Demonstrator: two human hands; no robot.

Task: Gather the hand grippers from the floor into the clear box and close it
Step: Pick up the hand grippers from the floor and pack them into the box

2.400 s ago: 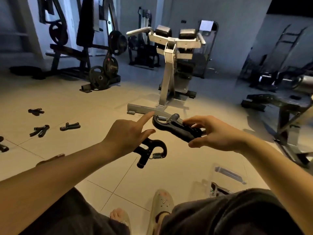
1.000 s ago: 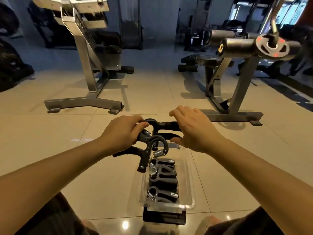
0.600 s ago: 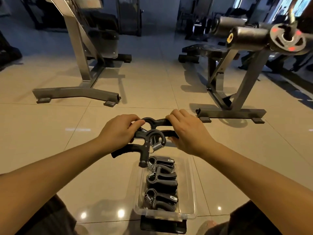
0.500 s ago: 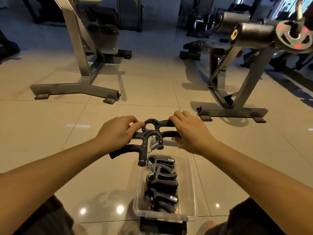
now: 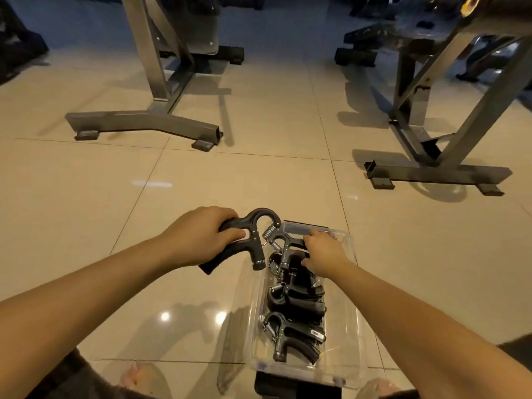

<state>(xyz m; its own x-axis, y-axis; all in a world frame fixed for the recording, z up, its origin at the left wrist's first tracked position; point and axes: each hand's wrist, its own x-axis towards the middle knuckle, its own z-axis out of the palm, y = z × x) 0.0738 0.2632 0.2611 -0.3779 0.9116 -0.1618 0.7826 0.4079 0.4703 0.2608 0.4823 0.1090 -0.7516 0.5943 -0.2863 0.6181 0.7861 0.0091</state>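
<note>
A clear plastic box [image 5: 355, 326] stands open on the tiled floor in front of me, with several black hand grippers [image 5: 290, 332] lying in a row inside. My left hand [image 5: 201, 236] grips one black hand gripper [image 5: 253, 240] by its handle, just left of the box's far end. My right hand [image 5: 324, 253] reaches into the far end of the box and holds another black hand gripper [image 5: 285, 251] low over the ones lying there.
Two grey steel gym machine bases stand on the floor beyond the box, one at the left [image 5: 144, 125] and one at the right [image 5: 431, 171]. A dark lid or block [image 5: 267, 384] lies at the box's near end, between my feet.
Both hands held their grippers together above the box's far end. My right hand has since dropped into the box with its gripper, and my left hand has drawn slightly left.
</note>
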